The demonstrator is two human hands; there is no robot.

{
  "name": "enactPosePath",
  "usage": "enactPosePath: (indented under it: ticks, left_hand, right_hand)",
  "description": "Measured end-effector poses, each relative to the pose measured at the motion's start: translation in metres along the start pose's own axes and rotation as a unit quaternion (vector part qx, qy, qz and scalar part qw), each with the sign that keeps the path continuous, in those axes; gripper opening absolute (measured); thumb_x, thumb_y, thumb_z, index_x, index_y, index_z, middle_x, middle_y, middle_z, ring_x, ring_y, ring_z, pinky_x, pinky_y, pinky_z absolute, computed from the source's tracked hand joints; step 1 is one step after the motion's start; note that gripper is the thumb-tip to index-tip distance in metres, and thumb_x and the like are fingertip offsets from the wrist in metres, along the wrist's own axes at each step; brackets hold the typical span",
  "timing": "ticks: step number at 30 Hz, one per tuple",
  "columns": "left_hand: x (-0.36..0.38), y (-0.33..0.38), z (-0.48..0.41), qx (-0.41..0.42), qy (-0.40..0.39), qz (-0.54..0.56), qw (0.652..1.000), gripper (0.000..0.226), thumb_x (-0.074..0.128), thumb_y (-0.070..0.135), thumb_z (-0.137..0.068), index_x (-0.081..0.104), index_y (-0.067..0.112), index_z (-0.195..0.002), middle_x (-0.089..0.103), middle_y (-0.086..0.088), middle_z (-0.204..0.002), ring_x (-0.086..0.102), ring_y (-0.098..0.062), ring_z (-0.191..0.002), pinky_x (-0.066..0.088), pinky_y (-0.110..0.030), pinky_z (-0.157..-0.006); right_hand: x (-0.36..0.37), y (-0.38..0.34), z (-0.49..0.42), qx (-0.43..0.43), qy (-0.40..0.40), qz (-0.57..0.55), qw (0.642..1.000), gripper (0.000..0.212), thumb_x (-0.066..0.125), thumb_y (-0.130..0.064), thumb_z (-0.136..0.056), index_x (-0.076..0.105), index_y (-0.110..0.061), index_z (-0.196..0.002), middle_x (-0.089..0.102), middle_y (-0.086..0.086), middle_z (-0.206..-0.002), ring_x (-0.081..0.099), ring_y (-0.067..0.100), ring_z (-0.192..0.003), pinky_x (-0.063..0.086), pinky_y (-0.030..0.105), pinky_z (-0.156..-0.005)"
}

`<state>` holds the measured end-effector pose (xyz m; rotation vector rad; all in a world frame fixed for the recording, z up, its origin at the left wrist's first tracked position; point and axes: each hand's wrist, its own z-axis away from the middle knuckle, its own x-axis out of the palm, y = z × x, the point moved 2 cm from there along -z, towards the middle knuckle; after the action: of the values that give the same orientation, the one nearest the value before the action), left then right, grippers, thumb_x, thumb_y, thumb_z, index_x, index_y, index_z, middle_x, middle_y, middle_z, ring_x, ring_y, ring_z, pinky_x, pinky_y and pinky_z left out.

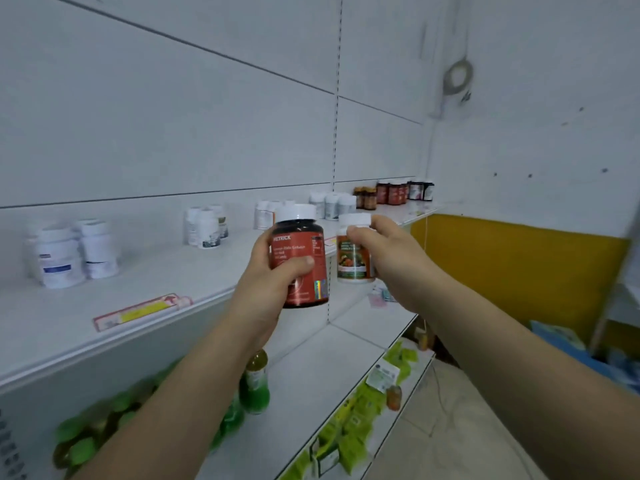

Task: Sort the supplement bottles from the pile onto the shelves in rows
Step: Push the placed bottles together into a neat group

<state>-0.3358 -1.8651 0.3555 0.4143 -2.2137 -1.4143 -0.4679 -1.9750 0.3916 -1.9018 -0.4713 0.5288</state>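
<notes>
Unshelved: left hand gripped red bottle, right hand smaller bottle; sorted groups lined shelf, nine to one o'clock.

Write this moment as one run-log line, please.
left hand: holds red bottle | right hand: holds small bottle | both raised before shelf | neither placed yet

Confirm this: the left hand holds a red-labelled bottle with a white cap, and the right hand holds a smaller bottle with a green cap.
Not quite. The head view shows the cap of the smaller bottle is white, not green. The rest stands: the left hand holds the red-labelled bottle with a white cap, and the right hand holds the smaller bottle.
</notes>
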Motion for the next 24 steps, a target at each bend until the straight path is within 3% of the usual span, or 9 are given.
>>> enactPosePath:
  ticks: [6,10,12,14,16,19,21,24]
  left_hand:
    - [0.013,-0.024,-0.087,0.035,0.044,-0.059,0.997,0.055,0.073,0.017,-0.076,0.049,0.050,-0.112,0.067,0.011,-0.104,0.068,-0.008,-0.088,0.055,-0.022,-0.062]
    - [0.017,-0.043,-0.134,0.031,0.111,-0.091,0.989,0.066,0.074,0.014,-0.066,0.049,0.033,-0.124,0.066,0.004,-0.106,0.066,-0.016,-0.095,0.054,-0.031,-0.067]
    - [0.022,-0.053,-0.153,0.032,0.151,-0.112,0.982,0.068,0.070,0.016,-0.058,0.052,0.024,-0.123,0.068,0.001,-0.103,0.066,-0.018,-0.094,0.054,-0.035,-0.071]
    - [0.026,-0.062,-0.170,0.045,0.194,-0.118,0.973,0.064,0.070,0.011,-0.062,0.052,0.022,-0.122,0.068,0.000,-0.103,0.066,-0.018,-0.093,0.055,-0.038,-0.076]
    - [0.026,-0.068,-0.185,0.063,0.247,-0.132,0.958,0.058,0.070,0.004,-0.071,0.051,0.024,-0.123,0.067,0.002,-0.104,0.066,-0.014,-0.093,0.054,-0.038,-0.082]
    - [0.022,-0.074,-0.199,0.064,0.320,-0.191,0.926,0.057,0.071,0.010,-0.074,0.050,0.030,-0.123,0.065,0.006,-0.109,0.062,-0.011,-0.098,0.050,-0.034,-0.085]
    - [0.017,-0.076,-0.206,0.062,0.357,-0.220,0.906,0.059,0.072,0.013,-0.075,0.048,0.031,-0.126,0.063,0.009,-0.109,0.061,-0.009,-0.099,0.048,-0.028,-0.081]
    - [0.011,-0.076,-0.215,0.047,0.387,-0.270,0.880,0.062,0.073,0.018,-0.076,0.044,0.028,-0.130,0.060,0.013,-0.107,0.058,-0.004,-0.096,0.044,-0.022,-0.075]
  right_hand:
    - [-0.030,0.037,-0.102,-0.017,-0.030,0.000,0.999,0.008,0.062,-0.034,-0.083,0.061,-0.034,-0.091,0.072,-0.010,-0.083,0.070,0.010,-0.076,0.058,0.035,-0.073]
    - [-0.032,0.067,-0.174,-0.030,-0.083,0.000,0.996,0.026,0.063,-0.043,-0.070,0.063,-0.031,-0.093,0.072,-0.006,-0.090,0.070,0.015,-0.084,0.056,0.044,-0.083]
    - [-0.031,0.085,-0.206,-0.035,-0.113,-0.010,0.993,0.029,0.063,-0.043,-0.066,0.062,-0.030,-0.092,0.071,-0.005,-0.090,0.069,0.017,-0.086,0.056,0.045,-0.084]
    - [-0.029,0.101,-0.237,-0.041,-0.144,-0.013,0.989,0.026,0.064,-0.041,-0.070,0.062,-0.029,-0.093,0.070,-0.006,-0.092,0.068,0.017,-0.088,0.056,0.043,-0.084]
    - [-0.027,0.115,-0.267,-0.049,-0.177,-0.012,0.983,0.022,0.065,-0.036,-0.077,0.060,-0.029,-0.097,0.069,-0.008,-0.097,0.067,0.012,-0.088,0.057,0.036,-0.079]
    - [-0.016,0.129,-0.301,-0.059,-0.232,-0.001,0.971,0.023,0.065,-0.034,-0.081,0.054,-0.033,-0.102,0.064,-0.017,-0.096,0.062,-0.001,-0.084,0.048,0.019,-0.064]
    - [-0.004,0.136,-0.318,-0.062,-0.267,0.015,0.962,0.027,0.066,-0.037,-0.083,0.050,-0.036,-0.104,0.059,-0.021,-0.092,0.059,-0.003,-0.083,0.044,0.018,-0.063]
    - [0.017,0.147,-0.338,-0.062,-0.311,0.036,0.948,0.033,0.068,-0.037,-0.083,0.048,-0.034,-0.110,0.059,-0.014,-0.099,0.059,0.004,-0.090,0.047,0.026,-0.075]
